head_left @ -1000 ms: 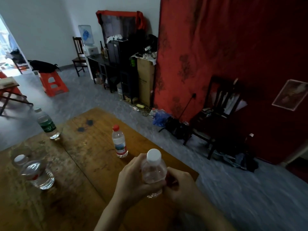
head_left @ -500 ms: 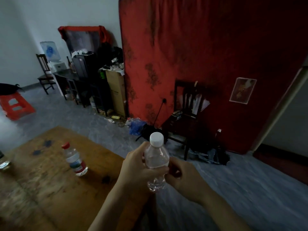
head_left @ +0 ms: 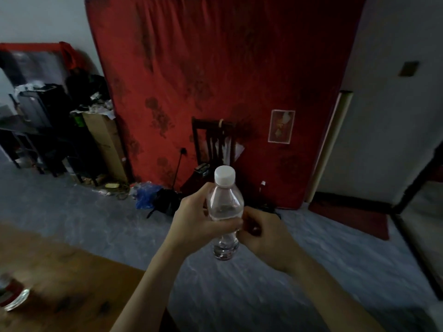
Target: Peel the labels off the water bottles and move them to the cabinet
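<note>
A clear water bottle [head_left: 224, 207] with a white cap and no label stands upright in the air in front of me. My left hand [head_left: 199, 219] grips its middle from the left, fingers wrapped around it. My right hand [head_left: 263, 232] is curled against the bottle's right side, and its fingertips are hidden, so what they pinch is unclear. At the lower left edge, the base of another bottle [head_left: 12, 295] with a red label rests on the wooden table [head_left: 72, 283], blurred.
A red patterned mattress [head_left: 227, 80] leans against the wall ahead, with a dark wooden chair [head_left: 213, 144] in front of it. Cluttered dark shelving [head_left: 48, 130] and a cardboard box [head_left: 105, 142] stand at the left. Grey floor lies between. A doorway opens at the right.
My view has swung to the right, so the table and its bottles slid off to the left. Both hands have stayed on the clear bottle, which sits higher in view.
</note>
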`<state>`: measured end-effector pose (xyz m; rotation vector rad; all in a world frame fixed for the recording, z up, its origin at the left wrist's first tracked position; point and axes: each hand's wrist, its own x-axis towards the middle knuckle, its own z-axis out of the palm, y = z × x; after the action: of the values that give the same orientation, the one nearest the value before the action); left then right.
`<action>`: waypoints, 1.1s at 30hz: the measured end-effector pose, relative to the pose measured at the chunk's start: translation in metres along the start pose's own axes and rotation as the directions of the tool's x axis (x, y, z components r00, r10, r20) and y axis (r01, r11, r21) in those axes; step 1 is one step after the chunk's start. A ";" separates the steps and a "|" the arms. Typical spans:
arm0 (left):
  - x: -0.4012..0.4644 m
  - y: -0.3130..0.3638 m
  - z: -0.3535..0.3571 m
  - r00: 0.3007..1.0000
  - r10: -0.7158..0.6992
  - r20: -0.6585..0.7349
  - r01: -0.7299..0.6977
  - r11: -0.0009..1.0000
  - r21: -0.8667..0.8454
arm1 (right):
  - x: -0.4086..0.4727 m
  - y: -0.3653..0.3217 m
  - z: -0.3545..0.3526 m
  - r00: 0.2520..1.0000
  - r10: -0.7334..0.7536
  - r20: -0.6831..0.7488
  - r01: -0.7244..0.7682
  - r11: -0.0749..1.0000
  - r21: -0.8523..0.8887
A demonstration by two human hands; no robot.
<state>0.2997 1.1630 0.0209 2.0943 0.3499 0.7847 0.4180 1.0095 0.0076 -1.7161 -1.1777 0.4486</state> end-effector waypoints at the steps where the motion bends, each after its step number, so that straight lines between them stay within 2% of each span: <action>1: 0.006 0.000 0.005 1.000 0.004 0.008 -0.004 1.000 -0.001 | 0.002 0.005 -0.005 1.000 0.001 -0.011 -0.001 1.000 0.001; 9: 0.057 -0.016 0.043 0.996 0.027 0.089 -0.027 1.000 -0.003 | 0.031 0.045 -0.034 0.998 0.041 -0.043 -0.041 0.999 -0.008; 13: 0.094 -0.036 0.050 0.996 0.021 0.084 -0.018 0.999 -0.035 | 0.071 0.060 -0.048 0.998 0.050 -0.025 -0.052 0.998 -0.048; 28: 0.219 -0.140 -0.014 0.995 -0.068 -0.073 0.071 0.996 0.045 | 0.278 0.085 -0.027 0.969 -0.033 0.245 0.062 0.992 -0.113; 33: 0.234 -0.168 -0.044 0.978 -0.150 -0.144 0.163 0.983 0.082 | 0.332 0.089 -0.002 0.941 -0.077 0.329 0.121 0.986 -0.115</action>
<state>0.4553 1.4082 0.0015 2.0748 0.6299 0.8336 0.6179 1.2888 0.0016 -1.7294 -1.5552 0.6186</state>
